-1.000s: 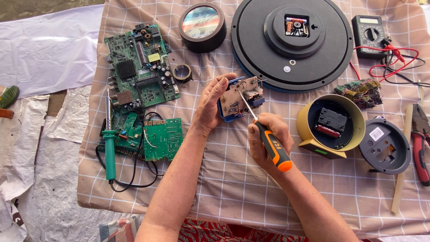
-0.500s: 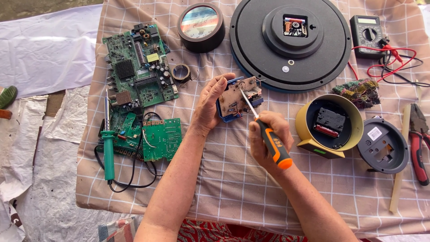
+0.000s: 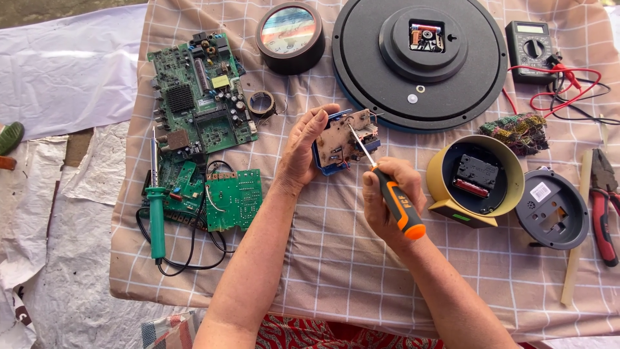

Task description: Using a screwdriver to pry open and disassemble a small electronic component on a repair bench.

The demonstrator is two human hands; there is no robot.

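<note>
While a white square sticker sits on the grey round back cover [image 3: 554,208] at the right and a yellow rectangular label marks the large green circuit board [image 3: 199,90] at the upper left, the screwdriver [image 3: 386,186] slants with its long axis from lower right to upper left, tip on the small clock mechanism [image 3: 345,140] at mid-table. Right hand [image 3: 386,200] is wrapped tight around its orange-and-black handle; left hand [image 3: 303,150] pinches the mechanism with curled fingers. Beside them, the yellow clock case [image 3: 475,181] holds a black movement with a red strip.
</note>
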